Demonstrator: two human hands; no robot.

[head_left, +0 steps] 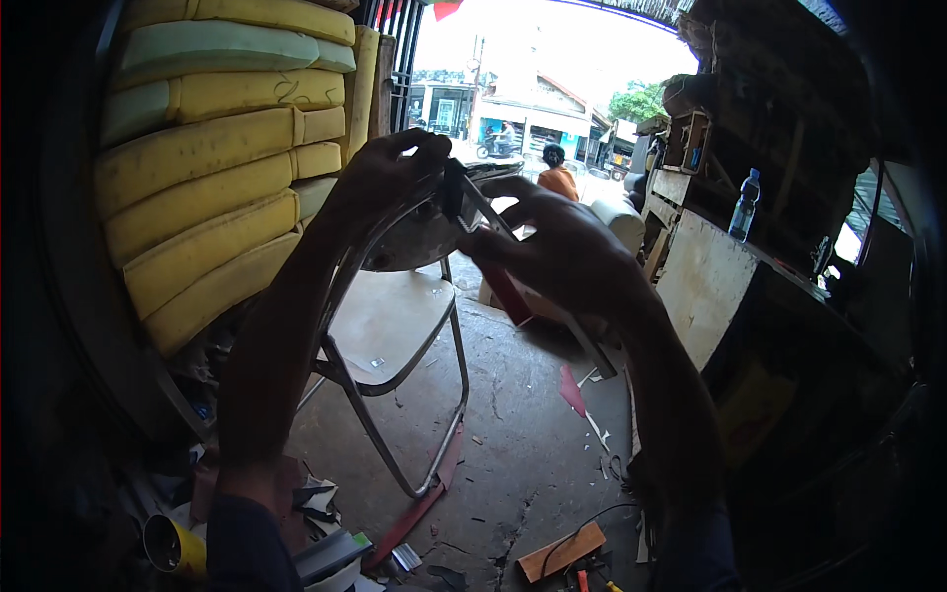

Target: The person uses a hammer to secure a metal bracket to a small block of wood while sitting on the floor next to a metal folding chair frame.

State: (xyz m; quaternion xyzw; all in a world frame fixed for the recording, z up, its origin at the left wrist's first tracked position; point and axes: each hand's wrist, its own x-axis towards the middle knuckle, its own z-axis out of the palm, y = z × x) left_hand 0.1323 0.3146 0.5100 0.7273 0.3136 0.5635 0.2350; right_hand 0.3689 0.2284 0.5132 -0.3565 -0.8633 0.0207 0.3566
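My left hand is closed over the top of the back of a metal-framed folding chair, at a short black piece. The chair has a pale seat and a bare dark back panel. My right hand is closed around a long metal tool held against the right end of that backrest, where a toothed edge shows. A red piece hangs below my right hand, and a silver strip reaches down to the right; how they join is hidden.
Yellow foam pads are stacked at left. A pale cabinet with a bottle stands right. A person in orange sits at the open front, facing a street. Scraps, a yellow can, a wooden board and tools lie below.
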